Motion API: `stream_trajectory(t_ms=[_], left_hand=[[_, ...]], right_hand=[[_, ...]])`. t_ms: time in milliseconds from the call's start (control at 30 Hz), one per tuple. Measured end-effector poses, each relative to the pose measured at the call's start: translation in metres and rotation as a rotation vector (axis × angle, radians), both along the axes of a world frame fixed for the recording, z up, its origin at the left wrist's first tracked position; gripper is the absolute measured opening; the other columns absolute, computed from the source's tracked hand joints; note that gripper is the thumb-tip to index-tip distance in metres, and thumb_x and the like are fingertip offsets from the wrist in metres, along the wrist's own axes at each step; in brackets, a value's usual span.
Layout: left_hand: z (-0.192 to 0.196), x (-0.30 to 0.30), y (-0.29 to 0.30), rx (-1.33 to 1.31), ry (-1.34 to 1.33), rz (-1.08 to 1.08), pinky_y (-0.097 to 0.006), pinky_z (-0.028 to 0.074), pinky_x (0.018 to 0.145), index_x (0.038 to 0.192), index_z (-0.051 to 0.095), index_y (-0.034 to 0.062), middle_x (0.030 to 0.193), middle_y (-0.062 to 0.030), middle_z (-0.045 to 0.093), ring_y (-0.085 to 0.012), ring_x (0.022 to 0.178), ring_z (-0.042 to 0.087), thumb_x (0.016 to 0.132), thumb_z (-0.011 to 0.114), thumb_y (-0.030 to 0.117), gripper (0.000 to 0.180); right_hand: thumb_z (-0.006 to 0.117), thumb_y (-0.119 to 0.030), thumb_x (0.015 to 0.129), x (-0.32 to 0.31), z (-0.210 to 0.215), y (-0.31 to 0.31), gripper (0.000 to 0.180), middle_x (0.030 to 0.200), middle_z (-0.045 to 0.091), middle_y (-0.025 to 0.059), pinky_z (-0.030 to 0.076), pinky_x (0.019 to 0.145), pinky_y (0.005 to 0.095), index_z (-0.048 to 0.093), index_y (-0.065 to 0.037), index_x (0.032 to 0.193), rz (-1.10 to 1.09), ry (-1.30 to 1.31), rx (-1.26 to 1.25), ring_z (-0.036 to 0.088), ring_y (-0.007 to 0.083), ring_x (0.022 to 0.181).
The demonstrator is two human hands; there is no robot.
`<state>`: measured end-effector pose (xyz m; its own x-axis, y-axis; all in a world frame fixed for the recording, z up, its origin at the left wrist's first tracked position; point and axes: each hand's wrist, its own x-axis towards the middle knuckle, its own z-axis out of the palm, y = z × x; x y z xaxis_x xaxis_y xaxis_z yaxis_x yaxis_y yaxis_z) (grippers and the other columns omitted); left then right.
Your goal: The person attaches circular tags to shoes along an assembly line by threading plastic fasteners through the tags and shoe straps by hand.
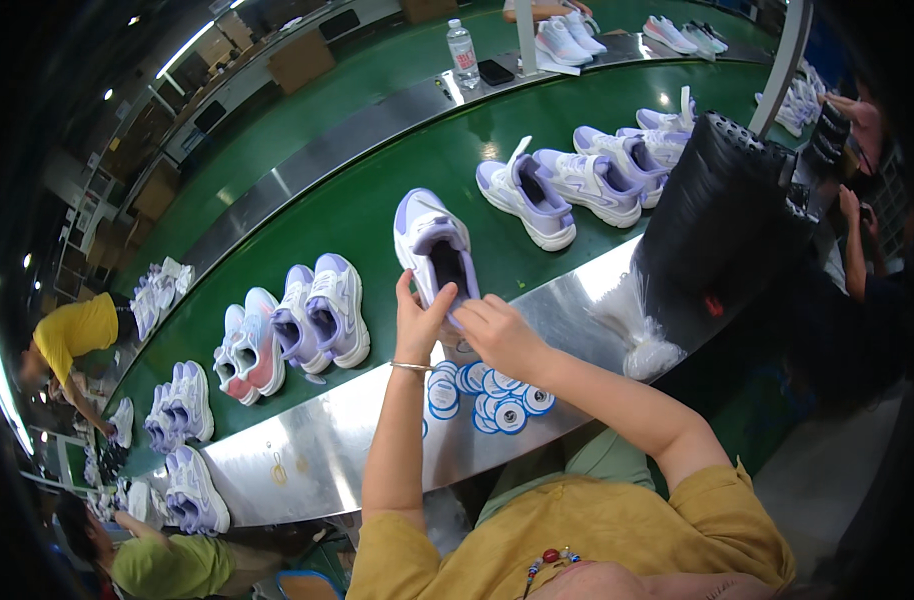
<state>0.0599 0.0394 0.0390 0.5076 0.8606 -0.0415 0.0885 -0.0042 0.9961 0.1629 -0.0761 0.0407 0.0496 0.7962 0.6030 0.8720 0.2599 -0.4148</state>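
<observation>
Held item: 1 white and lavender shoe [429, 237], directly ahead of the fingers and in contact with both hands. Its long axis runs away from the body and leans a little left: the heel sits at the fingertips, the toe points away, and the opening faces up toward the wearer.

Left hand [423, 318]: grasping the shoe, thumb on the near edge of the opening and fingers along the left flank. Right hand [492, 332]: curled, fingertips on the heel; whether they pinch or only press cannot be told, the thumb being hidden. The right hand is the nearer to the heel's right corner, the left hand to the side wall. Neither reaches the toe.

Surroundings: round labels [512, 412] lie loose on the metal ledge [322, 440], bodyward of the fingers. On the green belt [312, 225], 1 lavender pair [339, 305] stands left of the fingers; a strapped shoe [510, 202] stands beyond them, to the right. Contact between held shoe and belt cannot be determined.
</observation>
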Motion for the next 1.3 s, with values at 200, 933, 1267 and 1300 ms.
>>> stream_trajectory(t_ms=[200, 933, 1267, 1300], left_hand=[[0.003, 0.007, -0.044, -0.052, -0.17, 0.023, -0.026, 0.048, 0.072, 0.133, 0.028, -0.0014, 0.1, -0.0146, 0.058, -0.0155, 0.086, 0.058, 0.076, 0.062, 0.004, 0.068], [-0.007, 0.031, -0.103, 0.136, -0.109, 0.074, -0.031, 0.045, 0.08, 0.127, 0.035, -0.005, 0.107, -0.0196, 0.054, -0.0254, 0.095, 0.055, 0.07, 0.059, 0.007, 0.064], [0.007, 0.042, -0.12, -0.068, -0.183, -0.105, -0.022, 0.046, 0.062, 0.132, 0.031, -0.0006, 0.094, -0.0097, 0.057, -0.0116, 0.074, 0.055, 0.076, 0.054, 0.0, 0.061], [0.006, 0.048, -0.125, -0.075, -0.181, -0.108, -0.023, 0.047, 0.064, 0.132, 0.032, 0.0008, 0.096, -0.0098, 0.056, -0.0129, 0.076, 0.055, 0.076, 0.055, 0.001, 0.061]], right_hand=[[0.066, -0.009, 0.074, 0.021, 0.064, -0.043, 0.027, 0.083, 0.056, 0.0135, 0.047, 0.064, 0.0359, 0.056, -0.001, 0.098, -0.148, 0.315, 0.097, 0.058, 0.0274, 0.072], [0.053, -0.003, 0.074, 0.058, 0.078, -0.069, 0.033, 0.072, 0.056, 0.0157, 0.048, 0.058, 0.0427, 0.055, -0.011, 0.107, -0.287, 0.024, -0.045, 0.058, 0.0357, 0.062], [0.057, -0.011, 0.073, 0.085, 0.076, -0.107, 0.024, 0.075, 0.053, 0.0122, 0.047, 0.055, 0.0368, 0.062, -0.015, 0.096, -0.17, -0.227, -0.092, 0.058, 0.029, 0.063], [0.057, -0.013, 0.073, 0.09, 0.071, -0.112, 0.024, 0.076, 0.054, 0.0124, 0.047, 0.055, 0.0363, 0.062, -0.016, 0.096, -0.202, -0.254, -0.11, 0.059, 0.0286, 0.064]])
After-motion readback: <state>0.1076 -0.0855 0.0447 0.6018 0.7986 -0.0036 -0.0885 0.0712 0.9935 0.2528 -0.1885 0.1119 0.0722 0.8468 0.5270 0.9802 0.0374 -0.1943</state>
